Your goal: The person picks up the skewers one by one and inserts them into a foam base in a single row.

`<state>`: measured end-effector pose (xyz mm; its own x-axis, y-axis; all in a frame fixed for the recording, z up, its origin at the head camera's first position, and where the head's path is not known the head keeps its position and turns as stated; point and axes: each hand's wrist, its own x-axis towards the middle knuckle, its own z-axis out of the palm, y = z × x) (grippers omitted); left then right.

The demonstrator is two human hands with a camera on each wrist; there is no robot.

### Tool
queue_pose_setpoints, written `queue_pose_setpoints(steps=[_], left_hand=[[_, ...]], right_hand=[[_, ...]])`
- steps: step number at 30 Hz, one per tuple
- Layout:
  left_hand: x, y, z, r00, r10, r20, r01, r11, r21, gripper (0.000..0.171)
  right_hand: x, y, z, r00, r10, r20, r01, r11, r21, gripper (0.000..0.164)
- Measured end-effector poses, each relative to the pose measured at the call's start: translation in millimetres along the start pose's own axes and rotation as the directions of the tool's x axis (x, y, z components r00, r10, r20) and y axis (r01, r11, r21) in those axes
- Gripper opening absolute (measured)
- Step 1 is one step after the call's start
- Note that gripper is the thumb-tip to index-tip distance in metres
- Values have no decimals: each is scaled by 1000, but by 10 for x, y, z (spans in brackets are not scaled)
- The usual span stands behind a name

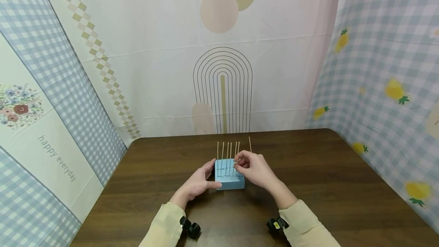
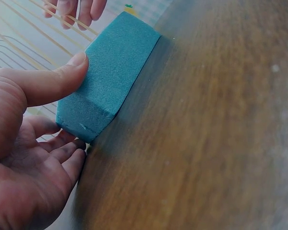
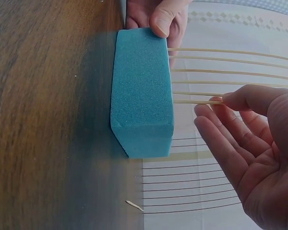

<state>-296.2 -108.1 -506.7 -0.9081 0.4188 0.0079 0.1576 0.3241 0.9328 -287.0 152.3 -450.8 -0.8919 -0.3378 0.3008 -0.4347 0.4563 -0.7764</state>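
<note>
A light-blue foam block [image 1: 230, 183] sits on the table with several thin wooden sticks [image 1: 223, 155] standing upright in its top. My left hand [image 1: 198, 182] holds the block at its left end, thumb on the front face near the top edge and fingers round the side. At the block's right end, my right hand [image 1: 255, 167] pinches a wooden stick [image 3: 197, 102] between thumb and fingers, a little above the foam. That stick's lower end meets the block's top in the right wrist view.
Behind my right hand, another thin stick [image 1: 250, 144] shows on the dark wooden table [image 1: 308, 178]. A patterned white cloth [image 1: 164, 87] hangs at the table's back edge, with checked cloths [image 1: 377, 68] along the sides.
</note>
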Motion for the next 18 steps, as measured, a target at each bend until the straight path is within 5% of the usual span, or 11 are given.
queue_pose_setpoints(steps=[18], left_hand=[[-24,29,3,1000,-7,-1,7,1000,7,102]], right_hand=[[-8,12,-22,999,-32,14,33,999,-23,16]])
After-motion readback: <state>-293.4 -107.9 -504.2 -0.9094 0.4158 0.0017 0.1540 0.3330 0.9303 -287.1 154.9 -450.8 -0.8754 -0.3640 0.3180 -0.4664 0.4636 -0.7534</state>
